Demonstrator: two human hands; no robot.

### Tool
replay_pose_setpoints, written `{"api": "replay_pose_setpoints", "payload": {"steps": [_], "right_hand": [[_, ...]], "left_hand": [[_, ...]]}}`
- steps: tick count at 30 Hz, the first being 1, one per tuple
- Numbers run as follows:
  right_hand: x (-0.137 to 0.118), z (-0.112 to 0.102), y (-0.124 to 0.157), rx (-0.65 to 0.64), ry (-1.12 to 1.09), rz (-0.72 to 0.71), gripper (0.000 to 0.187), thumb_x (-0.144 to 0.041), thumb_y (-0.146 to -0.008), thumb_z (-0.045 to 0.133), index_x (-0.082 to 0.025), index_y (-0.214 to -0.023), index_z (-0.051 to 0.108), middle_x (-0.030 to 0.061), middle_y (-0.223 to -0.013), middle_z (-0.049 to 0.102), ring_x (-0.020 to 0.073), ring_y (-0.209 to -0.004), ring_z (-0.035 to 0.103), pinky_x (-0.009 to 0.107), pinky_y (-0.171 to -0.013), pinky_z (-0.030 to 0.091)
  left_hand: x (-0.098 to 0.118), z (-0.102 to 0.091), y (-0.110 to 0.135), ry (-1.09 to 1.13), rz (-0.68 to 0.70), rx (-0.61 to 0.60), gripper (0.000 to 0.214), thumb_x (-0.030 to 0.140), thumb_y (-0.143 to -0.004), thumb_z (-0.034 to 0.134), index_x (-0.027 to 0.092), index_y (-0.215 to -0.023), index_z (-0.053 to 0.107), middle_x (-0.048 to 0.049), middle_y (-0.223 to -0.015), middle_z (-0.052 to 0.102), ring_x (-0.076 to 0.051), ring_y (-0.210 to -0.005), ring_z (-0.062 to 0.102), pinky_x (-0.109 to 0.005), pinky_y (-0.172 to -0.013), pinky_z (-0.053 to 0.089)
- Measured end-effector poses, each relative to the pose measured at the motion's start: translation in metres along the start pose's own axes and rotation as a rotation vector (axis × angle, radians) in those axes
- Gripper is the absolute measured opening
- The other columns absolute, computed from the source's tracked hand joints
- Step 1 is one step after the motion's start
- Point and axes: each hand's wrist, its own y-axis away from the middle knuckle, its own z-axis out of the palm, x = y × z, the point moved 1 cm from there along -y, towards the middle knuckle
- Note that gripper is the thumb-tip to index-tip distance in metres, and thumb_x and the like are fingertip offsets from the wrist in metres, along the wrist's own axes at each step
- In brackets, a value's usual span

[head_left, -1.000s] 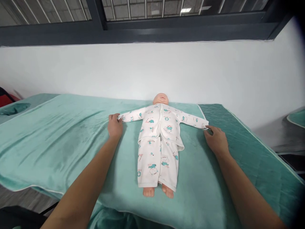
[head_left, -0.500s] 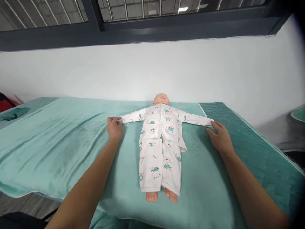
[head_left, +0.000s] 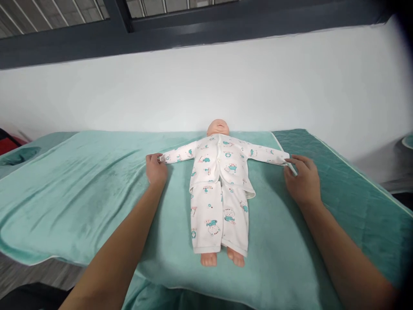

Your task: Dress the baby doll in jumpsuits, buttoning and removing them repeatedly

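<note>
A baby doll [head_left: 220,127] lies on its back on a teal blanket [head_left: 80,185], dressed in a white printed shirt [head_left: 221,161] and matching trousers [head_left: 219,219], arms stretched out sideways. My left hand [head_left: 156,168] pinches the cuff of the sleeve at the doll's left-side arm in the picture. My right hand [head_left: 303,178] holds the end of the other sleeve with its fingertips, the remaining fingers resting on the blanket. The doll's bare feet [head_left: 222,258] stick out of the trouser legs.
The blanket covers a bed with a quilted teal cover [head_left: 348,193] showing at the right. A white wall [head_left: 206,86] rises just behind the doll's head, with a dark window frame [head_left: 193,30] above. Another teal-covered bed [head_left: 19,150] stands at the far left.
Both hands have stayed at the sleeve ends while the right sleeve was drawn a little further outward. The view has tilted down slightly.
</note>
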Motion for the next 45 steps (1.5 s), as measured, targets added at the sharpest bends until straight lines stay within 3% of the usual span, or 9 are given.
{"api": "replay_pose_setpoints", "payload": {"steps": [4, 9, 15, 18, 23, 28, 34, 39, 45], "right_hand": [[-0.055, -0.019, 0.038, -0.104, -0.133, -0.056, 0.025, -0.030, -0.091, 0.056, -0.019, -0.112, 0.065, 0.0113, -0.124, 0.061, 0.0252, -0.119, 0.056, 0.047, -0.106, 0.043], [-0.122, -0.054, 0.119, -0.334, -0.278, 0.113, 0.027, -0.031, -0.094, 0.055, -0.025, -0.120, 0.059, 0.0081, -0.130, 0.057, 0.0228, -0.119, 0.056, 0.041, -0.100, 0.047], [-0.167, -0.083, 0.176, -0.485, -0.343, 0.176, 0.033, -0.028, -0.094, 0.055, -0.027, -0.126, 0.050, 0.0073, -0.124, 0.058, 0.0227, -0.113, 0.055, 0.041, -0.094, 0.048], [-0.177, -0.078, 0.176, -0.533, -0.259, 0.138, 0.033, -0.026, -0.092, 0.057, -0.026, -0.124, 0.050, 0.0073, -0.116, 0.061, 0.0247, -0.106, 0.056, 0.043, -0.090, 0.047], [-0.180, -0.065, 0.156, -0.537, -0.238, 0.202, 0.011, -0.027, -0.092, 0.053, -0.021, -0.100, 0.059, 0.0038, -0.086, 0.063, 0.0208, -0.078, 0.057, 0.033, -0.068, 0.045], [-0.193, -0.091, 0.142, -0.517, -0.341, 0.372, 0.016, -0.034, -0.094, 0.051, -0.021, -0.096, 0.060, -0.0009, -0.075, 0.062, 0.0148, -0.066, 0.056, 0.025, -0.058, 0.044], [-0.187, -0.110, 0.148, -0.441, -0.253, 0.376, 0.022, -0.041, -0.094, 0.052, -0.022, -0.103, 0.058, 0.0008, -0.082, 0.066, 0.0160, -0.072, 0.063, 0.025, -0.062, 0.050], [-0.178, -0.093, 0.165, -0.481, -0.208, 0.227, 0.024, -0.035, -0.095, 0.053, -0.023, -0.115, 0.057, 0.0057, -0.098, 0.066, 0.0183, -0.080, 0.064, 0.029, -0.067, 0.054], [-0.195, -0.086, 0.161, -0.320, -0.230, -0.026, 0.030, -0.018, -0.093, 0.056, -0.024, -0.123, 0.055, 0.0083, -0.111, 0.059, 0.0193, -0.096, 0.061, 0.031, -0.078, 0.053]], "left_hand": [[-0.001, 0.002, -0.001, -0.003, -0.012, -0.013, 0.031, 0.004, -0.080, 0.048, 0.023, -0.099, 0.062, -0.0051, -0.115, 0.057, -0.018, -0.093, 0.061, -0.031, -0.080, 0.048], [-0.005, 0.005, -0.002, 0.001, -0.044, -0.016, 0.035, 0.005, -0.080, 0.047, 0.023, -0.107, 0.057, -0.0035, -0.111, 0.060, -0.018, -0.094, 0.060, -0.030, -0.079, 0.047], [-0.005, 0.006, -0.002, -0.017, -0.055, -0.020, 0.037, 0.006, -0.079, 0.047, 0.023, -0.111, 0.056, -0.0036, -0.110, 0.062, -0.018, -0.096, 0.060, -0.030, -0.079, 0.045], [-0.002, 0.003, -0.001, -0.016, -0.060, -0.026, 0.038, 0.005, -0.078, 0.046, 0.022, -0.110, 0.056, -0.0040, -0.114, 0.062, -0.019, -0.096, 0.061, -0.030, -0.078, 0.044], [0.000, 0.002, 0.000, -0.040, -0.064, -0.026, 0.036, 0.005, -0.079, 0.046, 0.022, -0.109, 0.056, -0.0047, -0.114, 0.062, -0.020, -0.097, 0.061, -0.031, -0.080, 0.045], [-0.001, 0.006, -0.002, -0.100, -0.039, -0.048, 0.032, 0.006, -0.079, 0.050, 0.023, -0.104, 0.057, -0.0065, -0.115, 0.061, -0.022, -0.097, 0.061, -0.034, -0.081, 0.045], [0.004, 0.005, -0.001, -0.161, 0.017, -0.078, 0.026, 0.006, -0.080, 0.049, 0.021, -0.098, 0.059, -0.0097, -0.111, 0.063, -0.026, -0.103, 0.059, -0.038, -0.086, 0.043], [0.007, 0.002, 0.002, -0.176, 0.023, -0.096, 0.024, 0.007, -0.081, 0.048, 0.020, -0.098, 0.058, -0.0116, -0.109, 0.064, -0.028, -0.105, 0.058, -0.040, -0.086, 0.043], [0.008, 0.003, 0.002, -0.193, 0.012, -0.113, 0.023, 0.007, -0.083, 0.046, 0.020, -0.097, 0.058, -0.0125, -0.110, 0.064, -0.029, -0.107, 0.058, -0.041, -0.087, 0.042]]}}
